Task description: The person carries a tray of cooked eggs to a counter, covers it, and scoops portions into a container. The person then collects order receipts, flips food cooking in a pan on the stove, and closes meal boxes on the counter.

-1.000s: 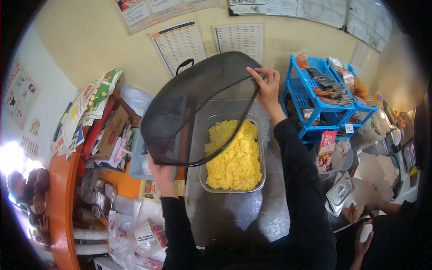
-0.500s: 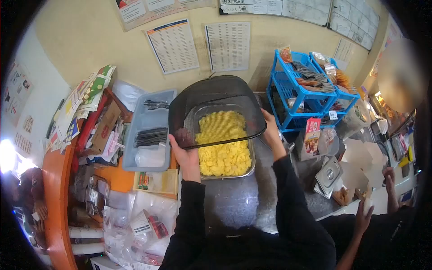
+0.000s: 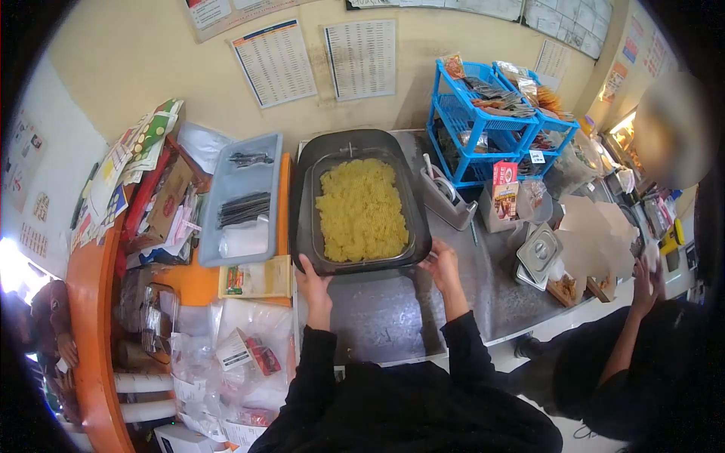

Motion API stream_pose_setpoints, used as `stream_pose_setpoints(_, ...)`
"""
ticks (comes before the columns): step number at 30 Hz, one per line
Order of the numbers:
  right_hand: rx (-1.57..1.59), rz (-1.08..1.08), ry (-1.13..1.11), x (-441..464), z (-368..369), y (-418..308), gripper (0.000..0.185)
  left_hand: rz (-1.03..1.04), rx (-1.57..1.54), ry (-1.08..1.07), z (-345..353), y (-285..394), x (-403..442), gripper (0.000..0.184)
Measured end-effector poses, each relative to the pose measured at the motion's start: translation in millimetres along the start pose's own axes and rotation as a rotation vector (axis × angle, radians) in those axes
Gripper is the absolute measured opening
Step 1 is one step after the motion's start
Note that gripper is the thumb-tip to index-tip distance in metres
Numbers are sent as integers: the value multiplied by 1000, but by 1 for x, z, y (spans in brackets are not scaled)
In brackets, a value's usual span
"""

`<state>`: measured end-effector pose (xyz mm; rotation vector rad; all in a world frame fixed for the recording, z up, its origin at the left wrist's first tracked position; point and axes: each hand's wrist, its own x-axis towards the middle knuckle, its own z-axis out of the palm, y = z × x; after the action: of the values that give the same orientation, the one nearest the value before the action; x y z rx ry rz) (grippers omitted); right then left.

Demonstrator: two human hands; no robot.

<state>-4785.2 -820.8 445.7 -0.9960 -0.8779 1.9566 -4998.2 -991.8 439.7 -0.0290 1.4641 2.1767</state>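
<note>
A dark mesh food cover (image 3: pixel 417 198) lies over a clear rectangular container of yellow food (image 3: pixel 362 211) on the grey metal counter (image 3: pixel 393 313). The food shows through the mesh. At the cover's near left corner, my left hand (image 3: pixel 314 291) holds the rim, thumb up against it. My right hand (image 3: pixel 444 268) has its fingers on the rim at the near right corner, some of them hidden beneath it.
Left are a blue-grey cutlery tray (image 3: pixel 213 204) and plastic bags (image 3: pixel 226 377). On the right stand blue racks with packets (image 3: pixel 483 121), a grey holder (image 3: pixel 451 208) and metal lids (image 3: pixel 538 253). A co-worker (image 3: pixel 627 355) stands at far right; another person (image 3: pixel 57 317) is far left.
The mesh cover has come down from a raised, tilted position to lie over the whole container. Both my hands have lowered with it. The view has shifted to the right.
</note>
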Motion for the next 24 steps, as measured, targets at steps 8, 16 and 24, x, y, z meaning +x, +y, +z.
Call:
stream_pose_setpoints(8,-784,-9,211,50,-45,94,43,-157,326,101,-41,-63,6,57)
stream_pose_setpoints(16,-767,-332,177,-13,-53,90,43,-21,470,40,-45,-53,-39,53)
stream_pose_setpoints(24,-928,-514,537,-171,-202,106,23,214,484,-175,-93,-100,-188,30)
